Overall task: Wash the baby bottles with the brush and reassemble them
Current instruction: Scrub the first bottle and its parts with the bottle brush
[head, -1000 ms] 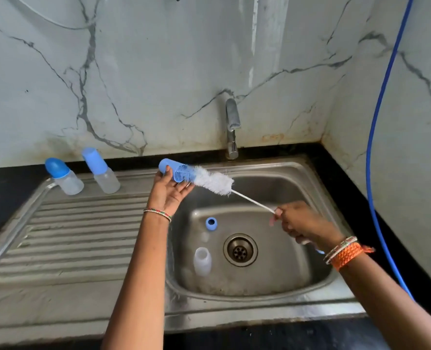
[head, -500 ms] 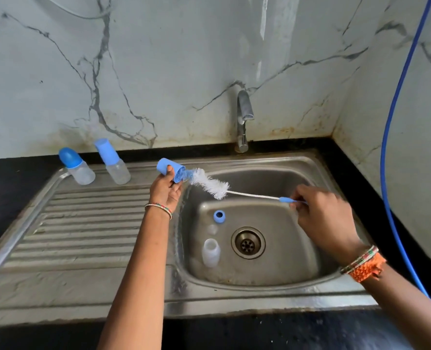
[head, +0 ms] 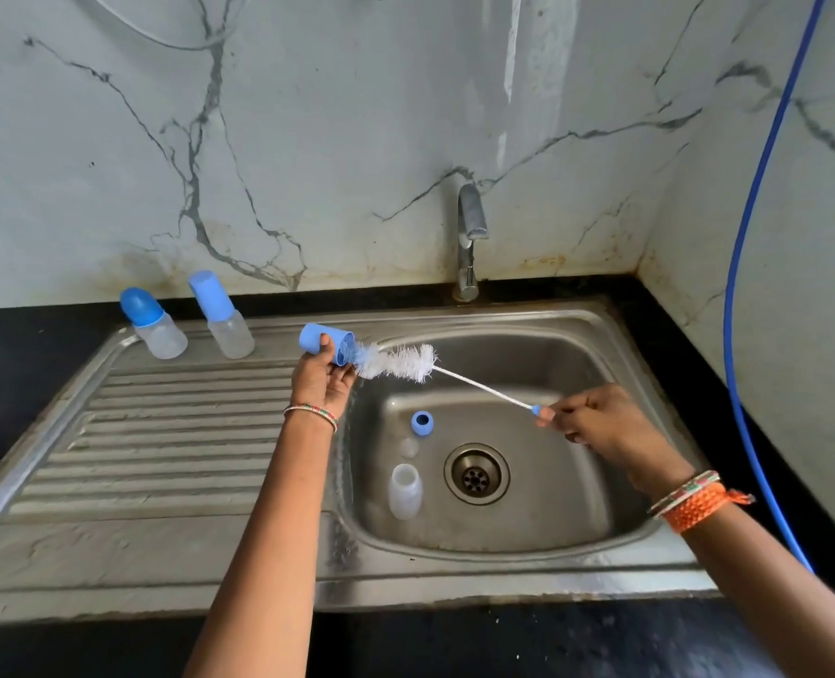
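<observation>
Since half a second ago the brush (head: 400, 363) has tipped: its handle end, then nearly level with the bristles, now sits lower, and the right hand (head: 601, 423) has dropped with it toward the sink's right wall. A second ago it slanted much the same way as now. The blue cap (head: 326, 343) has stayed at the basin's back-left corner throughout.

The left hand (head: 322, 384) grips the blue cap, thumb and fingers curled round its lower side. The cap lies on its side, long axis roughly level, closed end toward the drainboard on the left, open mouth facing right over the basin. The brush's long axis runs from that mouth down and to the right; the white bristle tip is just inside the cap, most of the bristles outside it. The right hand pinches the small blue handle end between fingertips.

In the sink (head: 601, 335), an uncapped clear bottle (head: 405, 490) stands on the basin floor near the front-left corner, left of the drain (head: 476, 474). A blue collar ring (head: 422, 423) rests behind it, with a small clear piece (head: 409, 447) between them; what that piece is I cannot tell. Two capped bottles stand at the drainboard's back-left corner, one with a rounded cap (head: 153, 325), one with a taller cap (head: 222, 316). The tap (head: 469, 242) stands at the sink's back edge. A blue hose (head: 738, 335) hangs down the right wall.
</observation>
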